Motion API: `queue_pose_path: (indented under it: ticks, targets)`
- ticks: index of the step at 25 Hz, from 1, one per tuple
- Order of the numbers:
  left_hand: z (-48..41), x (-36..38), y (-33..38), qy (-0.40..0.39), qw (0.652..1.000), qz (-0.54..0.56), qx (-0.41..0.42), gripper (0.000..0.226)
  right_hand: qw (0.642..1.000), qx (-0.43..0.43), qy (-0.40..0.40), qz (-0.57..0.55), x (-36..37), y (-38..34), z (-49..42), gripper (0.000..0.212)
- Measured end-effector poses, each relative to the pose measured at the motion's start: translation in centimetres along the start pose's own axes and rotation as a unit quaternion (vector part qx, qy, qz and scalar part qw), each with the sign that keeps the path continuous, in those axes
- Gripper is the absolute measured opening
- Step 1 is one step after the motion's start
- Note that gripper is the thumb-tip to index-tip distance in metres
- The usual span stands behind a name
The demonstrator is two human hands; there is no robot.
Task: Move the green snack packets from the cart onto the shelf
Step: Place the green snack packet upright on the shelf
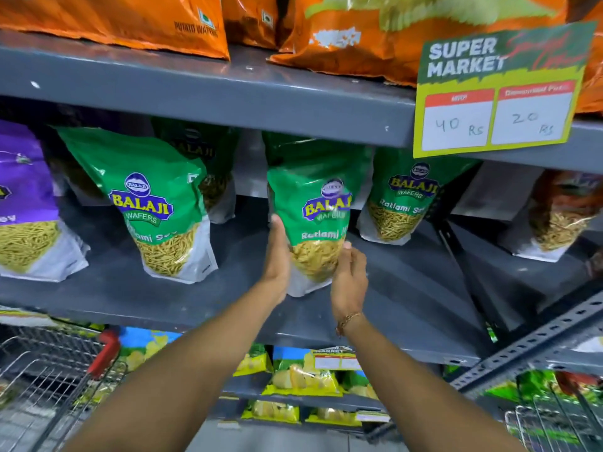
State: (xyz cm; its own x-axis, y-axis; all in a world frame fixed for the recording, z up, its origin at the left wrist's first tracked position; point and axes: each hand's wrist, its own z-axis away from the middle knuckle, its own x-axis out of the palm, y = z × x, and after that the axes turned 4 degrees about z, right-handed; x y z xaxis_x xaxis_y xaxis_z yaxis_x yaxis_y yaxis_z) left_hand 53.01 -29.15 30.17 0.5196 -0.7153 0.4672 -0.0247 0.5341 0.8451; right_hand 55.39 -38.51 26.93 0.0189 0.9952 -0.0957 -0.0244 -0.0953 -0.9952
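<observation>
A green Balaji snack packet (315, 216) stands upright on the grey middle shelf (130, 298), slightly blurred. My left hand (278, 256) lies flat against its left side with fingers straight. My right hand (349, 275) cups its lower right edge, fingers curled and touching it. More green packets stand on the same shelf: one to the left (153, 203), one behind that (208, 164), and one to the right (404, 194). The wire cart (49, 380) with a red handle sits at the lower left; I cannot see inside it.
A purple packet (23, 203) stands at the far left and an orange-brown one (561, 213) at the far right. Orange bags fill the shelf above. A price sign (496, 93) hangs from its edge. Yellow-blue chip packets sit below. A second cart (554, 415) is at lower right.
</observation>
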Motion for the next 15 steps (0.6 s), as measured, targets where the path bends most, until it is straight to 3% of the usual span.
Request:
queue_pose_path:
  ticks: [4,10,13,15]
  targets:
    - [-1.6,-1.4,1.1,0.013,0.996,-0.078,0.044,0.068,1.000,0.007,-0.002,0.008,0.2,0.4,1.7,0.036]
    - [-1.0,-2.7,1.7,-0.002,0.992,-0.127,0.028,0.068,0.998,0.003,0.012,0.066,1.3,0.9,2.4,0.039]
    - [0.0,-5.8,1.6,0.062,0.985,-0.160,0.037,0.066,0.990,0.077,0.117,0.021,2.9,0.9,4.0,0.039]
    - [1.9,-9.6,1.7,0.127,0.977,-0.136,0.100,0.051,0.983,0.089,0.160,-0.023,5.9,0.8,6.9,0.027]
